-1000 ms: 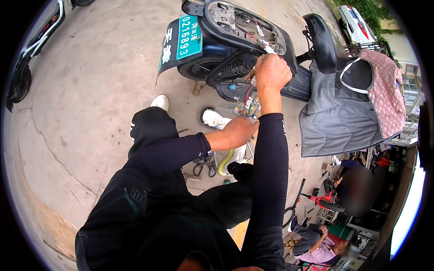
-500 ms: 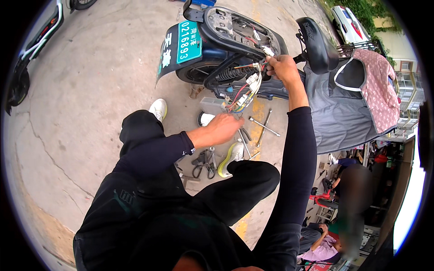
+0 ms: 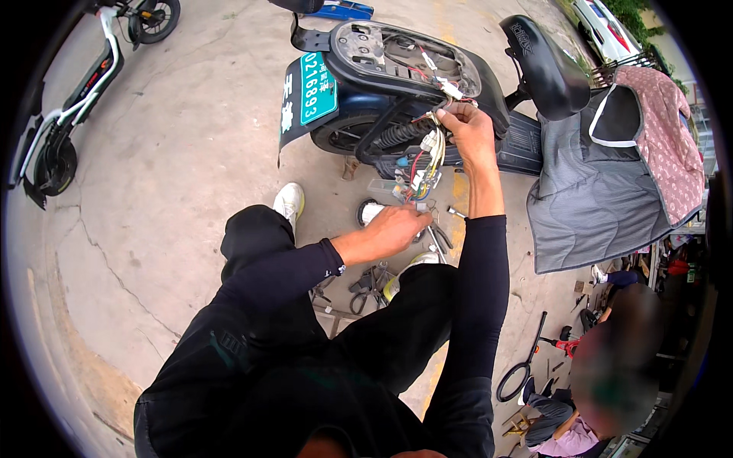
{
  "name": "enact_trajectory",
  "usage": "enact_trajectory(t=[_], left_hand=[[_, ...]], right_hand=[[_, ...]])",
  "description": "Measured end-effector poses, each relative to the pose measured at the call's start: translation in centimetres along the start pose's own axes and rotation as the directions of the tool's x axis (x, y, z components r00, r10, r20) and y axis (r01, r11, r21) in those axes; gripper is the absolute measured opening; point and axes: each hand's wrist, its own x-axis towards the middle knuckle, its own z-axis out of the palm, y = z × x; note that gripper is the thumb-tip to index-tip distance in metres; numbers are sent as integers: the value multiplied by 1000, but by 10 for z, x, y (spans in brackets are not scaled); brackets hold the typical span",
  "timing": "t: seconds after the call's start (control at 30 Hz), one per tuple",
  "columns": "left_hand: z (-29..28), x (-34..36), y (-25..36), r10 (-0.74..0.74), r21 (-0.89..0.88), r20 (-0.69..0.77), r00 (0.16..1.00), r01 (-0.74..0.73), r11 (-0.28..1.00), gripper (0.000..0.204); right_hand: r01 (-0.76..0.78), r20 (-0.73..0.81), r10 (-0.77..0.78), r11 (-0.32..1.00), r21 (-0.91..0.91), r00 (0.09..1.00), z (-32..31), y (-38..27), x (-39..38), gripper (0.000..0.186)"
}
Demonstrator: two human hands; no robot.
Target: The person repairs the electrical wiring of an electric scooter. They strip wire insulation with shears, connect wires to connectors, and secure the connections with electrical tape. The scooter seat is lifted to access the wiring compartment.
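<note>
Head view: the right hand [image 3: 467,131] is raised, fingers pinched on the top of a wire bundle [image 3: 424,156] that hangs beside the dark scooter [image 3: 397,84]. The left hand [image 3: 391,230], lower, closes around the bundle's bottom end. Pliers [image 3: 369,281] lie on the concrete [image 3: 175,191] near a white shoe [image 3: 289,202].

The cracked grey concrete floor [image 3: 175,175] carries a dark electric scooter [image 3: 397,84], with pliers [image 3: 368,281], a few loose metal tools [image 3: 439,238] and a round part [image 3: 369,212] lying beside the person's white shoe [image 3: 289,201].
</note>
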Motion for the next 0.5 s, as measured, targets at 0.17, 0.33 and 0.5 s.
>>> enact_trajectory(t=[0.17,0.33,0.5], left_hand=[[5,10,2,-267,-166,11,964,265,950,10],[8,4,-16,-392,-192,33,920,390,900,11],[7,-3,-29,-219,78,79,973,213,974,17]], right_hand=[[109,-266,-215,926,-362,940,12,0,-11,23],[-39,-214,3,986,-162,977,-4,10,2,25],[-13,-266,-35,984,-176,963,5,7,4,25]])
